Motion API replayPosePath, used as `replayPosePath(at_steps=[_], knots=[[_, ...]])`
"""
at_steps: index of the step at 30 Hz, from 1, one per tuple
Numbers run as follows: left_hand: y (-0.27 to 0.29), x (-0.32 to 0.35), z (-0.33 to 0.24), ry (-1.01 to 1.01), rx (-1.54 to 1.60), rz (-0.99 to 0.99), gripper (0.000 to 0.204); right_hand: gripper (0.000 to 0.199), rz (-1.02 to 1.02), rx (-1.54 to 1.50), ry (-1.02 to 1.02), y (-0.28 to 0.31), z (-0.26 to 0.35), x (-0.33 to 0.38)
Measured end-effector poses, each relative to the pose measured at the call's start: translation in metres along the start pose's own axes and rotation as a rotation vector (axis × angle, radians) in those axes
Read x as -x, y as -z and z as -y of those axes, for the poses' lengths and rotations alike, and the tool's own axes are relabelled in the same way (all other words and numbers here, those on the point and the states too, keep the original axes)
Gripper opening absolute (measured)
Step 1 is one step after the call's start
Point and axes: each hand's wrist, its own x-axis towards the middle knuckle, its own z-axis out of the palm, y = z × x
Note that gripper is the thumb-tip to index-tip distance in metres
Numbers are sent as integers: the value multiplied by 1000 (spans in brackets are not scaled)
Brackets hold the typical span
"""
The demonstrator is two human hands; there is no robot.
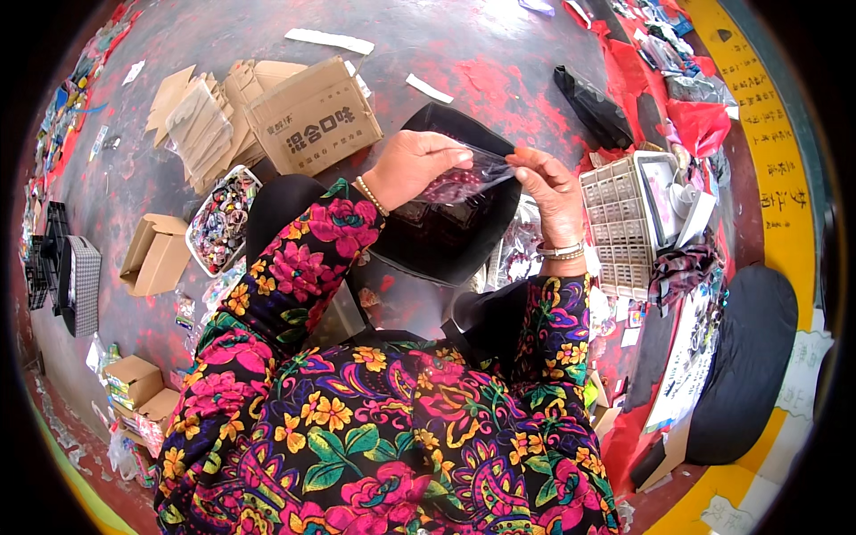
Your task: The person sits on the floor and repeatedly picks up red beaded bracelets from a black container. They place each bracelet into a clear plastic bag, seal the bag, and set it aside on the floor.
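We see a thin, clear plastic bag (pixel 473 178), shiny and crinkly, at the middle of the frame. The box (pixel 314 116) at the upper left is plain brown cardboard, matt. The floor (pixel 499 71) at the top looks rough, with worn red paint. Our sleeves (pixel 294 267) are soft flowery cloth.

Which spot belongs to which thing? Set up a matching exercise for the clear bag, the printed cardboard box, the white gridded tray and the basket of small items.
Things:
1. clear plastic bag
2. printed cardboard box
3. white gridded tray
4. white basket of small items

Places:
A. on the floor, left of the left sleeve
B. right of the right hand
C. pinched between both hands, left hand included
D. on the floor above the left hand, beside flattened cardboard

Pairs: 1-C, 2-D, 3-B, 4-A
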Motion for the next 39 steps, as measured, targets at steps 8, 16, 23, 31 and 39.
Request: replayPosePath(at_steps=[8,16,23,31,39], knots=[[-13,3,8,-411,-567,114,13,14,285,920,562,-27,-11,-9],[-4,3,3,-421,-440,82,12,11,274,652,415,-22,-1,-7],[4,2,-14,-231,-254,21,13,7,218,439,213,8,1,-2],[18,0,-13,-29,189,-146,16,7,145,377,134,31,0,-1],[29,-1,-8,30,731,-169,18,22,-35,-73,59,40,0,-8]])
